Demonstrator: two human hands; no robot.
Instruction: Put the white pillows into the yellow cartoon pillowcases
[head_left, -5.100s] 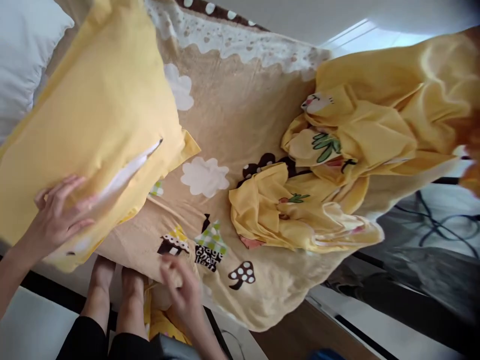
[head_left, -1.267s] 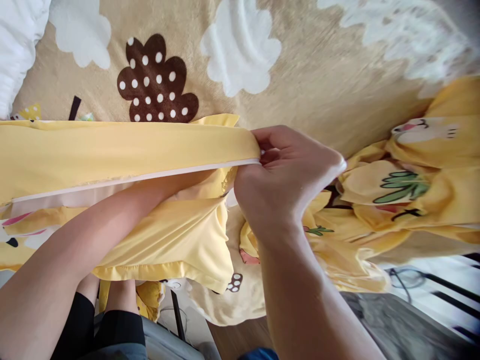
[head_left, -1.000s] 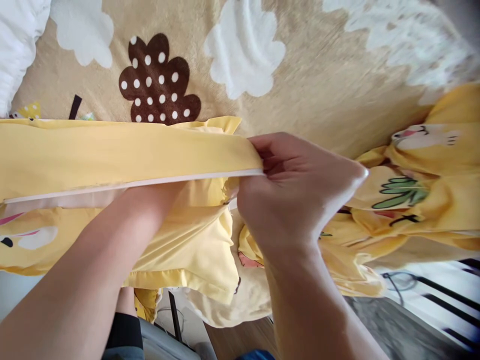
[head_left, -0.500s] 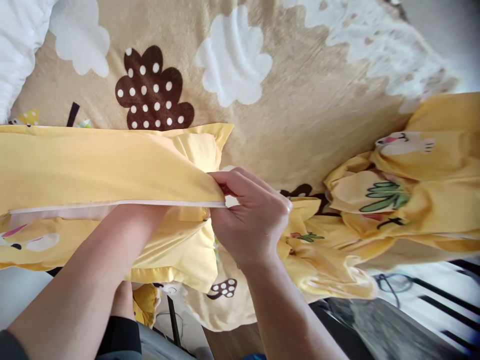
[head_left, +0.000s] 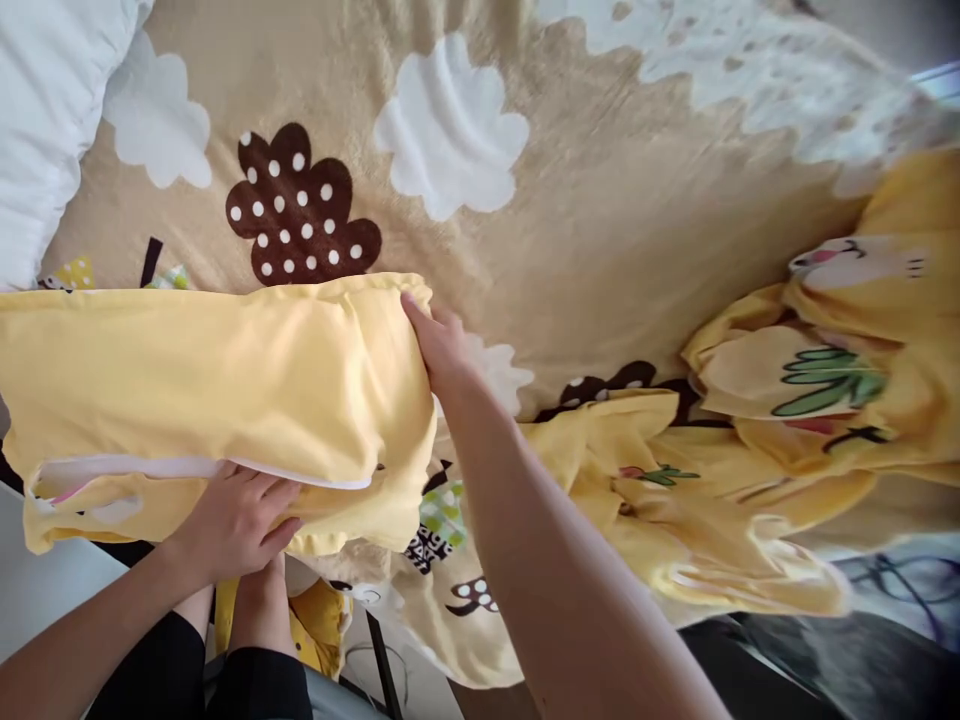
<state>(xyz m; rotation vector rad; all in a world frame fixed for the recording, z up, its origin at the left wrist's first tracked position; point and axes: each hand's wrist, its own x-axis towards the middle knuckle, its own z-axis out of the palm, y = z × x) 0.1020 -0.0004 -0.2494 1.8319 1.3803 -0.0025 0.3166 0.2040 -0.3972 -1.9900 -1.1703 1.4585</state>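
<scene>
A yellow pillowcase (head_left: 300, 370) lies in front of me, filled out by something inside, probably a pillow. Its long opening, edged with a white strip (head_left: 307, 474), gapes along the near side and shows a bit of rabbit print. My left hand (head_left: 244, 515) rests at this opening, fingers stretched and slightly apart, the fingertips partly at the white edge. At the far right corner, my right hand (head_left: 442, 345) grips the pillowcase, thumb on top and the other fingers mostly hidden behind the cloth.
A beige blanket (head_left: 615, 220) with white and brown polka-dot shapes covers the bed. Crumpled yellow printed bedding (head_left: 750, 460) lies on the right. White bedding (head_left: 60, 110) is at the upper left. Below the bed edge are my legs (head_left: 259, 620) and a yellow cloth item (head_left: 319, 620).
My left hand has come out of the pillowcase opening to its edge. My right hand has let go of the white-edged border and moved up to the far right corner.
</scene>
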